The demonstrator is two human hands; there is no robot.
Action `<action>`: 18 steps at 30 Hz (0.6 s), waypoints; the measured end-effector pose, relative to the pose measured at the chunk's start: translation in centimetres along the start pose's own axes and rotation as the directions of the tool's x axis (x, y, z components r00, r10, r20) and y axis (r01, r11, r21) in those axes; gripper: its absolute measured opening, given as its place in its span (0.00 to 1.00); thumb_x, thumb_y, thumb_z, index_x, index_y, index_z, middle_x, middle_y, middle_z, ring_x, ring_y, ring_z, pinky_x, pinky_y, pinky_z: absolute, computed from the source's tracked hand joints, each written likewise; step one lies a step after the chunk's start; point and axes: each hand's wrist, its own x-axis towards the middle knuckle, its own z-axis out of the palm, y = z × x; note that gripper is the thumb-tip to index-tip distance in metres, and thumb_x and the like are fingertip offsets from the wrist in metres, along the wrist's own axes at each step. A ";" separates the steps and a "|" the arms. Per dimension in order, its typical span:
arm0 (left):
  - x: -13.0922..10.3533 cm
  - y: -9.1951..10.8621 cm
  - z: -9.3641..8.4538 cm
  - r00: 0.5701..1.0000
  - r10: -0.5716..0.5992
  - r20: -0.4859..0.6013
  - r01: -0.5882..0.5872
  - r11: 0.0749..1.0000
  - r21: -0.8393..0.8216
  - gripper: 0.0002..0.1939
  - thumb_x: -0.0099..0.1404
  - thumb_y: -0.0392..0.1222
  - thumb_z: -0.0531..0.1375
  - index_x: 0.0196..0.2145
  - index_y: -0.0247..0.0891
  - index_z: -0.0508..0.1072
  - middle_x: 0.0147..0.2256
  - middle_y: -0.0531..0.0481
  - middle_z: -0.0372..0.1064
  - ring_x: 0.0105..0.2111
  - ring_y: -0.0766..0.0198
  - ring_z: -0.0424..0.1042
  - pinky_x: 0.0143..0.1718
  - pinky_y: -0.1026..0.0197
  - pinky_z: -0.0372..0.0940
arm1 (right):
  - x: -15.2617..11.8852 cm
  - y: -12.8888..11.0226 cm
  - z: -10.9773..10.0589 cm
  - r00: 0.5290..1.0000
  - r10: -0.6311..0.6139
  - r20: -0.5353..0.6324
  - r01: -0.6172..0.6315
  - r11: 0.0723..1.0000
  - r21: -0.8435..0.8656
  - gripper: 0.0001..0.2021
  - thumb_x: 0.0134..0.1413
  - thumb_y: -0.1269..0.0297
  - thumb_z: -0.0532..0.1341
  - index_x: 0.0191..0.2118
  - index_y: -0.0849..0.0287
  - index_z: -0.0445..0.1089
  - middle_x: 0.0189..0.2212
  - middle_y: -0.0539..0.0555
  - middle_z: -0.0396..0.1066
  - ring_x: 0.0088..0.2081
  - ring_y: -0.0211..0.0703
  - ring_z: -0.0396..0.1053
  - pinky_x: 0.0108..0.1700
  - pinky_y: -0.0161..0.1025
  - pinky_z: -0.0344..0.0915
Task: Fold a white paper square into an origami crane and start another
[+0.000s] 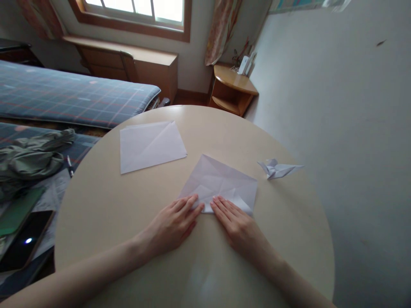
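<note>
A white sheet of paper (221, 177) lies on the round table in front of me, with crease lines across it and its near edge folded up and over. On the left part of that fold rests my left hand (176, 220), its fingers stretched out on the paper. My right hand (236, 222) lies flat on the fold a little to the right, fingers together and extended, pressing the paper down. The fingertips of the two hands are a short gap apart. A folded paper crane (278, 169) sits to the right of the sheet, touched by neither hand.
A stack of white paper (150, 145) lies on the round table (105, 222) at the back left. Beyond the left edge are a phone (27, 239), a pen (69, 166), a green notebook (21, 211) and crumpled cloth (35, 154). A wall (359, 149) stands close on the right.
</note>
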 end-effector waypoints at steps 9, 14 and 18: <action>-0.9 2.1 -0.7 0.991 0.074 -0.112 -0.064 0.994 0.094 0.19 0.65 0.29 0.47 0.53 0.24 0.62 0.51 0.38 0.64 0.51 0.54 0.63 0.55 0.53 0.58 | 0.2 0.2 -0.3 1.000 0.012 0.019 -0.012 0.999 0.031 0.26 0.46 0.81 0.47 0.53 0.72 0.65 0.54 0.64 0.63 0.55 0.48 0.62 0.54 0.45 0.64; -1.2 3.5 -0.4 0.990 0.016 -0.141 -0.004 0.996 0.089 0.19 0.65 0.30 0.47 0.53 0.22 0.62 0.52 0.36 0.64 0.52 0.52 0.63 0.53 0.54 0.61 | 0.2 0.3 -0.2 1.000 0.005 0.025 -0.006 0.999 0.049 0.27 0.45 0.81 0.47 0.53 0.73 0.64 0.54 0.64 0.62 0.55 0.49 0.61 0.54 0.45 0.64; -1.1 3.5 0.0 0.994 -0.043 -0.105 0.053 0.995 0.089 0.20 0.67 0.36 0.47 0.54 0.22 0.60 0.53 0.34 0.63 0.53 0.50 0.63 0.52 0.52 0.60 | 0.2 0.3 -0.3 1.000 0.002 0.020 -0.003 1.000 0.029 0.26 0.45 0.81 0.48 0.53 0.73 0.65 0.54 0.64 0.63 0.55 0.49 0.62 0.54 0.44 0.64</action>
